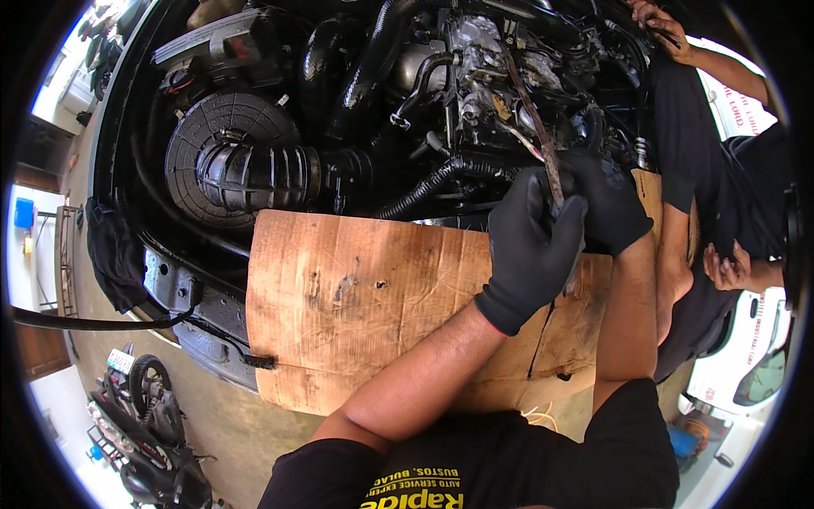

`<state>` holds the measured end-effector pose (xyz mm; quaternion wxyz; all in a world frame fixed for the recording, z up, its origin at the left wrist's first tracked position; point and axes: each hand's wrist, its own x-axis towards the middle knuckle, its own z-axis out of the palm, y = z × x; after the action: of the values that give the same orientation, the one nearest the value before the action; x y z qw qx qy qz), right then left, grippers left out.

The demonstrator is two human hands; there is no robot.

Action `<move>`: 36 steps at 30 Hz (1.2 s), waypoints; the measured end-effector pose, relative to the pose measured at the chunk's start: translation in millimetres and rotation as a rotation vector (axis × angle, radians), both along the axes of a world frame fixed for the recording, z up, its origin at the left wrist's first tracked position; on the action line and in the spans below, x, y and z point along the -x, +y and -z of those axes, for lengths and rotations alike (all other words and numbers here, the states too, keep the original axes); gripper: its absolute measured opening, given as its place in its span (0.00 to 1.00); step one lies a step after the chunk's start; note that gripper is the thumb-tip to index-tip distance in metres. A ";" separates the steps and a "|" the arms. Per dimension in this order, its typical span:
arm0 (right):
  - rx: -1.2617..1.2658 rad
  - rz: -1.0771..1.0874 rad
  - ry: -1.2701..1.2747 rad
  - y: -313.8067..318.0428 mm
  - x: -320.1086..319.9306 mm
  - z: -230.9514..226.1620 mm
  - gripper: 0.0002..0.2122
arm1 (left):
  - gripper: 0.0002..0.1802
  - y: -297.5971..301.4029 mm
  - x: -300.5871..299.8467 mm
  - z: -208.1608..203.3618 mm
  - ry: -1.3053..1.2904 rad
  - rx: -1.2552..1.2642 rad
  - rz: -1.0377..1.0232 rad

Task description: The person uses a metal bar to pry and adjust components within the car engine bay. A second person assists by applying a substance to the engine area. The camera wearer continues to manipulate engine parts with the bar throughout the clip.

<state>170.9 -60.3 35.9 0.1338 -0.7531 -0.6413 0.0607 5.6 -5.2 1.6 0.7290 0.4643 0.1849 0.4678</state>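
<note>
My left hand (pixel 534 250), in a black glove, is closed round the near end of a long, thin, rusty metal bar (pixel 536 127). The bar slants up and away over the open engine (pixel 483 51). Just right of it and partly behind it, my right hand (pixel 610 204), also gloved in black, is bent over the front of the engine with its fingers curled. What those fingers hold, if anything, is hidden. A thin pale and red piece (pixel 527 144) shows beside the bar, just beyond my left hand.
Stained cardboard (pixel 365 297) covers the vehicle's front edge below my forearms. A round black air-filter housing (pixel 191 161) with a ribbed hose (pixel 263 178) sits at left. On the right, another person's hands (pixel 661 30) reach near the engine bay. A motorcycle (pixel 148 416) stands lower left.
</note>
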 end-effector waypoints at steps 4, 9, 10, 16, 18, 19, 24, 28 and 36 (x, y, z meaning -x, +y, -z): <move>0.021 0.052 -0.099 10.0 -33.7 7.4 0.20 | 0.05 0.6 4.4 -4.8 0.019 0.010 0.020; -0.119 -0.005 -0.212 23.5 -72.2 17.3 0.18 | 0.05 1.9 1.4 -1.9 -0.006 0.000 -0.027; -0.094 0.009 -0.213 22.4 -78.8 17.4 0.18 | 0.05 -0.3 1.4 -3.0 0.003 0.022 -0.015; -0.015 0.041 -0.112 39.7 -48.7 10.9 0.16 | 0.05 0.7 0.1 0.8 0.000 -0.026 -0.047; -0.075 0.025 -0.163 35.8 -59.2 17.9 0.16 | 0.05 1.4 0.3 0.5 -0.003 -0.044 -0.055; -0.095 0.039 -0.222 31.0 -70.5 21.8 0.16 | 0.05 1.5 1.2 -2.1 -0.018 0.001 -0.017; -0.087 0.015 -0.211 31.9 -73.5 20.9 0.15 | 0.06 1.7 -0.6 4.4 0.024 -0.054 -0.038; -0.061 0.025 -0.250 31.7 -63.8 15.8 0.14 | 0.06 0.0 -0.8 -1.2 0.014 -0.040 -0.023; -0.138 0.054 -0.205 22.1 -52.5 22.1 0.15 | 0.06 2.3 4.7 -3.0 -0.030 0.060 0.043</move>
<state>223.4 -38.2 13.8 0.1207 -0.7615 -0.6336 -0.0644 0.9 -3.0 4.6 0.7552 0.4388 0.1777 0.4533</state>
